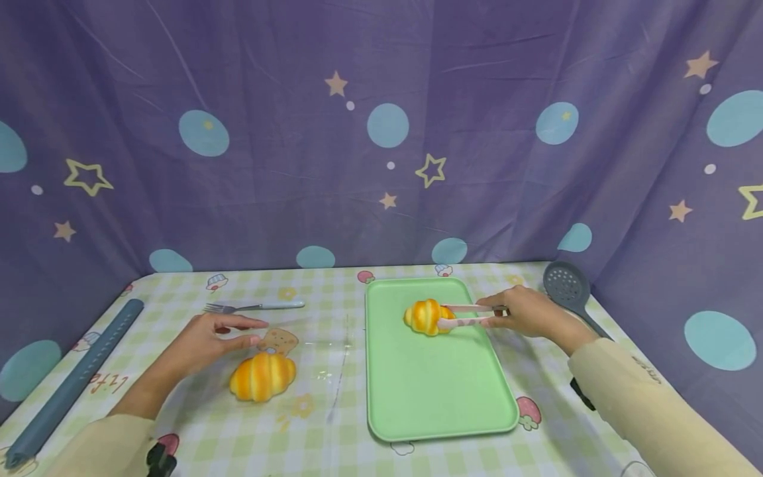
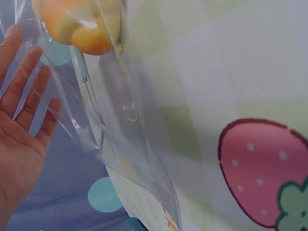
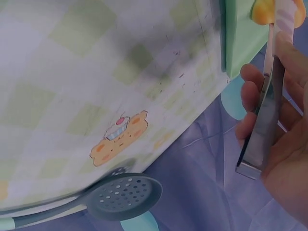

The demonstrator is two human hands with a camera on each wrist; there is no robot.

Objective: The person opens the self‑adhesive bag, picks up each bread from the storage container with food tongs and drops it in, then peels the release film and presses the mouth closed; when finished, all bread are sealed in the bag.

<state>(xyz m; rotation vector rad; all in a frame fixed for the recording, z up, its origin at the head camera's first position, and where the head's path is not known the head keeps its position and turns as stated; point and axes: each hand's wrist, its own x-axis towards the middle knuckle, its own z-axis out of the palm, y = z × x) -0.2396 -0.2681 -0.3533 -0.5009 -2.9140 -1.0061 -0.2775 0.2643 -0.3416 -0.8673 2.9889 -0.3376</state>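
My right hand point(image 1: 524, 311) grips a pair of tongs point(image 3: 269, 110) with metal handles and pale pink tips. The tips lie on both sides of a small toy croissant point(image 1: 424, 317), over the upper part of a green tray point(image 1: 441, 397). On the left, my left hand point(image 1: 205, 341) has its fingers extended, thumb apart from them. Just below its fingertips is a second croissant point(image 1: 262, 376), golden with pale stripes. A clear plastic bag point(image 2: 130, 139) lies around that croissant and overlaps my left fingers in the left wrist view.
A fork point(image 1: 256, 307) with a light handle lies behind the left hand. Along the left edge is a rolled dark blue mat point(image 1: 77, 377). A grey slotted skimmer point(image 1: 566, 286) lies at the back right. A purple curtain point(image 1: 286, 179) hangs behind the checkered tablecloth point(image 1: 334, 437).
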